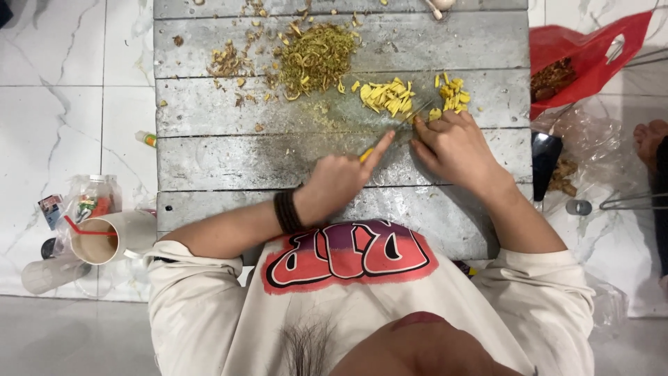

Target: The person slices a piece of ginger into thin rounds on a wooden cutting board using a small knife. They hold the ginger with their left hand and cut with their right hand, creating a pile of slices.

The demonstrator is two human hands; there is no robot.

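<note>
Mostly blurred knife: left hand fingers clamped on handle, right hand fingertips together, hidden.

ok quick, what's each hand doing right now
Left hand: closed on a yellow-handled knife.
Right hand: fingers curled, pressing down yellow pieces at the blade.
</note>
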